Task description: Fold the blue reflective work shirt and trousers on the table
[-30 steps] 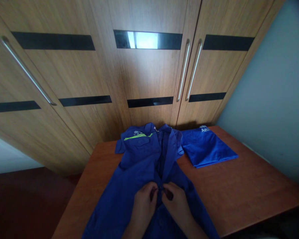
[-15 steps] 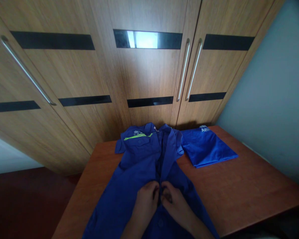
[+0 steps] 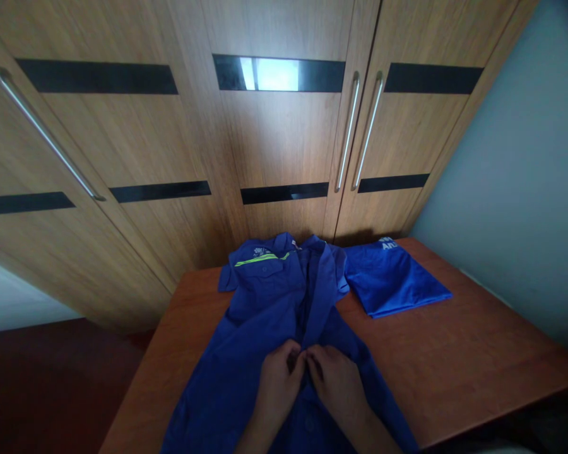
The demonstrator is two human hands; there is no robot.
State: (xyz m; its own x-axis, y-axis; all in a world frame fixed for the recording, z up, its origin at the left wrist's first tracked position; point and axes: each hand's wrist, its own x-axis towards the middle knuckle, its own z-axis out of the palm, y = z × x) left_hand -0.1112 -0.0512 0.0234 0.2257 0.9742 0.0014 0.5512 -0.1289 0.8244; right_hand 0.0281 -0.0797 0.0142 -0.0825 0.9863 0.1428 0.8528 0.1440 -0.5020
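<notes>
A dark blue short-sleeved shirt (image 3: 246,328) lies front up, its collar at the far side and a yellow-green stripe above the chest pocket. Its front is open from the collar down to my hands. My left hand (image 3: 280,377) pinches the left edge of the front opening. Close against it, my right hand (image 3: 335,381) pinches the other edge, fingertips nearly touching those of the left. Whatever small part sits between the fingertips is hidden. Below the hands, a button (image 3: 310,422) shows faintly on the front.
A folded bright blue garment (image 3: 397,280) with white lettering lies right of the shirt on the reddish-brown wooden table (image 3: 454,353). Behind the table stands a wooden wardrobe (image 3: 284,139) with long metal handles (image 3: 348,132). A pale wall (image 3: 515,189) borders the right side.
My fingertips have come closer together at the shirt's front opening, and the right hand has turned more knuckles-up. Shirt and folded garment lie as before.
</notes>
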